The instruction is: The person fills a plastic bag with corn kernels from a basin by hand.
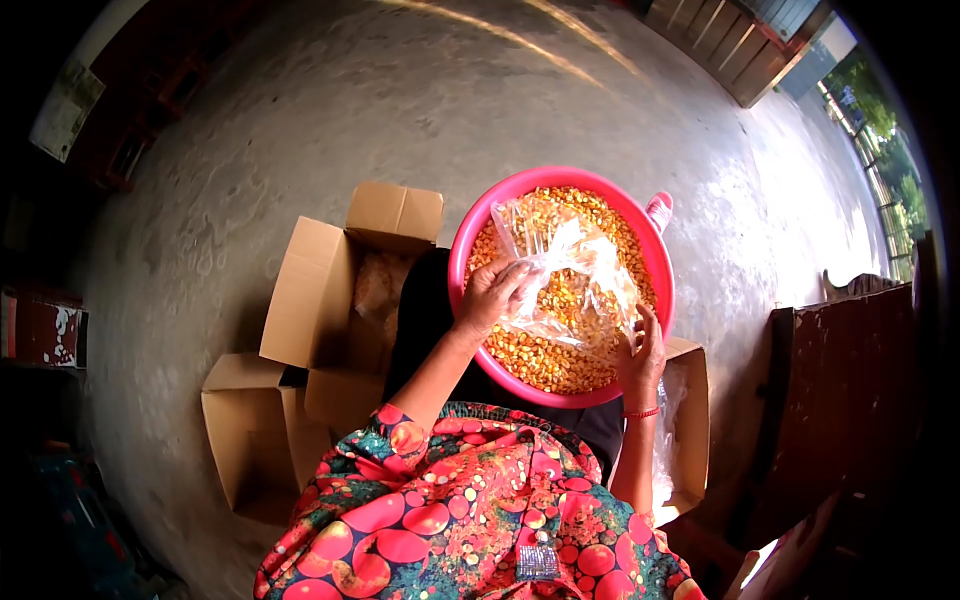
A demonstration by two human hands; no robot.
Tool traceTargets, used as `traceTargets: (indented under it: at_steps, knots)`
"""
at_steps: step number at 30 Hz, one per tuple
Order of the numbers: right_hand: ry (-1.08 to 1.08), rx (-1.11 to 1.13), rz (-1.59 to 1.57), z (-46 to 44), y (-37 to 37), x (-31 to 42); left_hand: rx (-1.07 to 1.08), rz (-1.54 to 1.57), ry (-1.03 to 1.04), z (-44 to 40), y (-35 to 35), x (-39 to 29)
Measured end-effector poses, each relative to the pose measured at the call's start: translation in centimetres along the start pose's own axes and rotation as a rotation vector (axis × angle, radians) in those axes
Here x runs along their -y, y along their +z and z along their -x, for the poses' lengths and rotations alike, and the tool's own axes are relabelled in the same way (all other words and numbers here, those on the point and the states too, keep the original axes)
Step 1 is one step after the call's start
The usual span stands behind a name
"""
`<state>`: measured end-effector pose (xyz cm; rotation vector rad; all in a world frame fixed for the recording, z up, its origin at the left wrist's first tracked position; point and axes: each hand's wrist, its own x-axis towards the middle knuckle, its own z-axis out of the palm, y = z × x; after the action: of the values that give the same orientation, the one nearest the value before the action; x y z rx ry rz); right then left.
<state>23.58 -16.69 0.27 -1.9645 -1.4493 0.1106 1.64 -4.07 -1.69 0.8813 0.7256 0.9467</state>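
A pink basin (664, 275) full of yellow corn kernels (545, 365) rests on my lap. Over the kernels lies a clear plastic bag (560, 255), crumpled and shiny. My left hand (492, 295) pinches the bag's gathered part near the basin's left side. At the right side of the basin, my right hand (643, 350) has its fingers closed on the bag's edge, with a red band on the wrist. Whether kernels are inside the bag or only beneath it, I cannot tell.
Open cardboard boxes (305, 290) stand on the floor to the left, one holding plastic. Another box (690, 430) with clear plastic sits at my right. Dark red wooden furniture (850, 390) is farther right. A pink shoe (660, 208) shows beyond the basin.
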Motion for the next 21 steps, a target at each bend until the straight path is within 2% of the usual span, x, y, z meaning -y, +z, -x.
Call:
traceTargets:
  at_steps: [2, 4, 6, 7, 12, 14, 16, 18, 21]
  knots:
    - [0.335, 0.327, -0.163, 0.4, -0.1, -2.0, -0.097, 0.028, 0.040, 0.0, 0.6, 0.0]
    - [0.356, 0.297, -0.250, 0.3, -0.7, 0.0, -0.093, 0.029, 0.031, 0.2, 0.5, -0.1]
    - [0.314, 0.082, -0.925, -0.2, -1.2, 2.6, -0.048, 0.090, 0.044, 0.2, 0.4, -0.1]
    - [0.271, 0.029, -1.012, -0.5, -2.0, 4.0, -0.035, 0.095, 0.040, 0.3, 0.3, -0.2]
    - [0.120, 0.079, -1.296, -1.0, -5.3, 7.3, 0.002, 0.119, 0.031, 0.0, -0.1, 0.5]
    - [0.080, 0.084, -1.377, -1.1, -5.7, 7.8, -0.023, 0.005, 0.107, 0.0, -0.2, 0.6]
    - [-0.047, 0.146, -1.475, -1.1, -5.5, 7.6, -0.025, -0.008, 0.124, -0.1, -0.5, 1.0]
    - [-0.043, 0.175, -1.487, -0.8, -4.9, 6.9, -0.030, -0.058, 0.136, 0.1, -0.6, 1.2]
    - [0.179, 0.276, -1.586, -0.3, -3.7, 5.3, -0.057, -0.097, 0.113, 0.4, -0.7, 0.6]
